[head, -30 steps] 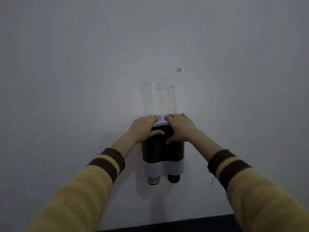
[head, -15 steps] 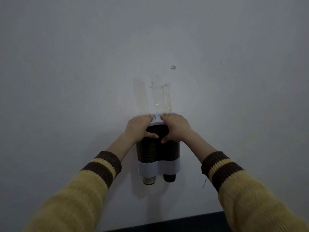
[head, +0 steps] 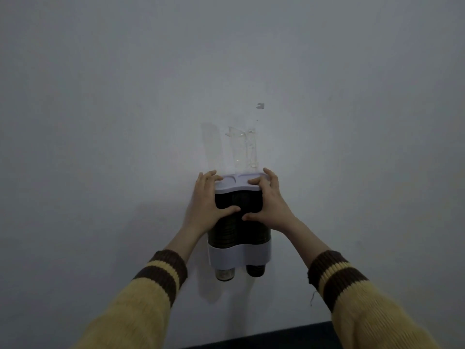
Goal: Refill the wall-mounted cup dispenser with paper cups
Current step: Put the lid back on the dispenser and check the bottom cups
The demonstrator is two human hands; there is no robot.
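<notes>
Cup dispenser (head: 239, 222) gripped from both sides, left hand (head: 205, 205) and right hand (head: 273, 204), fingers clamped around it; a hard push could, I'd say, tear it off the wall (head: 125, 122).

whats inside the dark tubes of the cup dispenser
Through the cup dispenser tubes, ribbed stacks of cups show faintly; cup bottoms poke out below. The lid and both hands hide the upper part.

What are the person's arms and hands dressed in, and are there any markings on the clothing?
Both hands, the left hand and the right hand, are bare, with no gloves. Each arm wears a ribbed knit yellow sweater: left sleeve, right sleeve. Each cuff is dark brown with one yellow stripe across it. A loose thread hangs from the right cuff.
</notes>
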